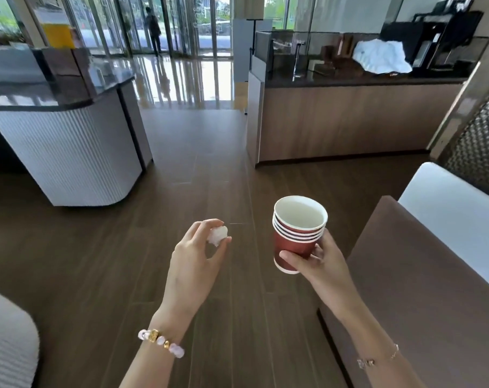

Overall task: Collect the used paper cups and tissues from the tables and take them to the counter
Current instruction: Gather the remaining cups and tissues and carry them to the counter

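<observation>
Your left hand [198, 247] pinches a small crumpled white tissue wad [218, 235] between thumb and fingertips. Your right hand [313, 260] wraps round the lower wall of a nested stack of dark red paper cups [296, 236], held upright with the white inside showing. Both are held over brown wood-plank floor [198, 152]. A brown table edge [405, 275] lies just right. A wood-panelled counter with a dark top [349, 121] stands ahead right, a white ribbed counter [67, 152] ahead left, with open floor between.

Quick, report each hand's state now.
Left hand: fingers pinch a crumpled tissue.
Right hand: grips a stack of red paper cups.
</observation>
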`<action>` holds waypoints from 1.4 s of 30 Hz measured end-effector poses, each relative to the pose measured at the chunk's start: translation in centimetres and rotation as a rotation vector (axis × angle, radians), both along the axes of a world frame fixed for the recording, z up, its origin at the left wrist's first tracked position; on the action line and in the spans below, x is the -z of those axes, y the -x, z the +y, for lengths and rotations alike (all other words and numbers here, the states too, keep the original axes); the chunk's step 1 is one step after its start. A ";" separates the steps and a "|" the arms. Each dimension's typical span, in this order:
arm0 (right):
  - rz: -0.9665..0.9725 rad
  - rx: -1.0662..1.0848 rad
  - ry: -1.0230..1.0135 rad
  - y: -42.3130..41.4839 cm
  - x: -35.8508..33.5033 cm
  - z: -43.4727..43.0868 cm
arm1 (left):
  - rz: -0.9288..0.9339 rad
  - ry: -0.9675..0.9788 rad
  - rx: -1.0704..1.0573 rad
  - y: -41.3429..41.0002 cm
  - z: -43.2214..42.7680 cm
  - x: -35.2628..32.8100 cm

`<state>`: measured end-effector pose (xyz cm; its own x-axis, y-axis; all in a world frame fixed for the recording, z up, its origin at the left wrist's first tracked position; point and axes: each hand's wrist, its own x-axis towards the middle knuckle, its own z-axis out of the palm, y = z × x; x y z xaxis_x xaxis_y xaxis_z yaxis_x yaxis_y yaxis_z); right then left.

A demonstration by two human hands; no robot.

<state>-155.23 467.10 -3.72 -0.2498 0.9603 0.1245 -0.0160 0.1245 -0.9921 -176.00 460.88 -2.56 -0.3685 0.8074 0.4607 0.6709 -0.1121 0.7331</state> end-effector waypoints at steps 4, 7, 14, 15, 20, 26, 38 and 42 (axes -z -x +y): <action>-0.015 0.031 0.008 1.1 0.5 6.9 | 0.002 0.004 0.020 1.2 7.7 0.4; -0.015 0.084 0.006 2.0 1.2 12.4 | 0.012 0.004 0.057 2.3 13.8 0.9; -0.032 0.164 0.012 4.7 1.1 27.2 | 0.014 -0.023 0.138 5.5 30.9 -0.1; -0.042 0.180 0.009 4.9 0.9 29.3 | 0.007 -0.022 0.151 5.8 33.2 -0.4; -0.062 0.287 0.011 5.5 0.4 37.8 | 0.029 -0.007 0.265 6.1 43.4 -1.5; -0.069 0.418 0.022 4.0 0.7 46.1 | 0.048 0.003 0.378 4.2 53.8 -1.6; -0.054 0.606 0.013 -3.1 1.1 64.9 | 0.107 0.031 0.499 -2.8 75.8 -2.0; -0.083 0.660 0.001 -6.9 -0.3 69.9 | 0.106 -0.010 0.593 -7.5 82.4 -2.8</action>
